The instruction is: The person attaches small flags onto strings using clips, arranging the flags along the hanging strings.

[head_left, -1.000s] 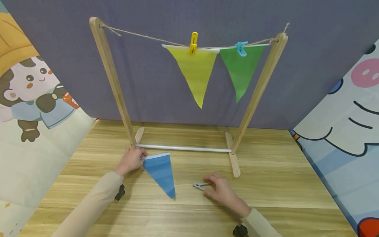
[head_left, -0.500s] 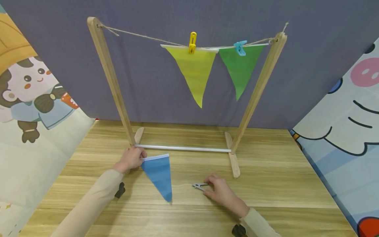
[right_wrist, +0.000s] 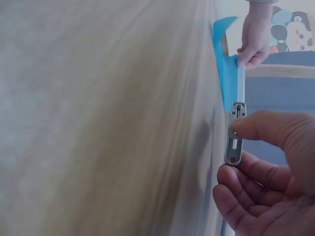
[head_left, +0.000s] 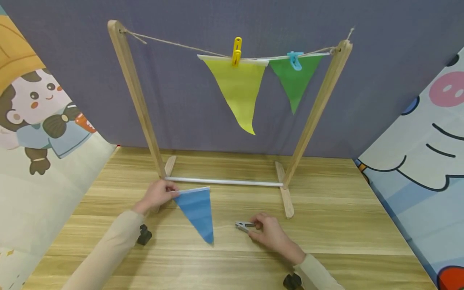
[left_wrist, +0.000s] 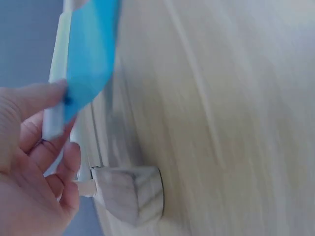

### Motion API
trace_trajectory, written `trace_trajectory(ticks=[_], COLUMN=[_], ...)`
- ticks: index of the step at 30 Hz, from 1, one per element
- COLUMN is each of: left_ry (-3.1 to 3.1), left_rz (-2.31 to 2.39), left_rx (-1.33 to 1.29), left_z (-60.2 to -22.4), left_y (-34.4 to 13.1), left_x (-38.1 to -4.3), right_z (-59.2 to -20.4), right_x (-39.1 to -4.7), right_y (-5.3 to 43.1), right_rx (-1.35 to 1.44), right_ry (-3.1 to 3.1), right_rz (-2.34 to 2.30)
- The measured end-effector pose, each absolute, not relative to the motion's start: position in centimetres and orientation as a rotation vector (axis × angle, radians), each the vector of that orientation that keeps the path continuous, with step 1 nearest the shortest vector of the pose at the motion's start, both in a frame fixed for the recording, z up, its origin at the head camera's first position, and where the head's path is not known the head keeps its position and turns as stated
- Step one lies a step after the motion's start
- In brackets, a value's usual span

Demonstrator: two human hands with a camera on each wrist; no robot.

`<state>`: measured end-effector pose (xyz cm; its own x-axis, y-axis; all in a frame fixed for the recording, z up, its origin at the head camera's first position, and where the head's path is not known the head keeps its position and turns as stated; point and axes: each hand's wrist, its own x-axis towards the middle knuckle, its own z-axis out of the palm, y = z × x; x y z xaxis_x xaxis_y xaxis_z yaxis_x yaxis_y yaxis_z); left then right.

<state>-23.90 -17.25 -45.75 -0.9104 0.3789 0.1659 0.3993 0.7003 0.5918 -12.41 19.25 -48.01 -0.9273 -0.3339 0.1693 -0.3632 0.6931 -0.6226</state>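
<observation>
A blue triangular pennant with a white top edge hangs point down from my left hand. In the left wrist view, thumb and fingers pinch the end of its white strip. My right hand pinches a grey clothespin by its handles, with its nose toward the pennant. The right wrist view shows the thumb lying on one side of that clothespin. Above, a yellow pennant under a yellow clothespin and a green pennant under a light blue clothespin hang on a string.
The twine string runs between two wooden posts on flat feet. A white rod joins the posts low down, beyond my hands. A grey-blue panel stands behind; printed cartoon sheets flank the wooden table.
My left hand has shifted slightly left and the blue pennant sways in it. The grey clothespin's handles are closer together. The hanging pennants' lower tips swing a little.
</observation>
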Motion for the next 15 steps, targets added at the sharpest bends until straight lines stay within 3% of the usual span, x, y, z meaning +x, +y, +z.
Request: trace_trajectory(ticks=[6,15], left_ry=[-2.815,-2.663], left_rz=[-1.506,-1.869], left_rx=[-0.461,-0.213], left_z=[-45.4,-44.3], left_y=[-16.9,-16.2], left_x=[-24.0,-24.0], right_z=[-47.5,-46.3], right_x=[-12.7,-13.3], right_y=[19.2,18.9], right_rx=[0.613,0.565], right_ry=[-2.785,-2.707], right_rz=[1.175,1.231])
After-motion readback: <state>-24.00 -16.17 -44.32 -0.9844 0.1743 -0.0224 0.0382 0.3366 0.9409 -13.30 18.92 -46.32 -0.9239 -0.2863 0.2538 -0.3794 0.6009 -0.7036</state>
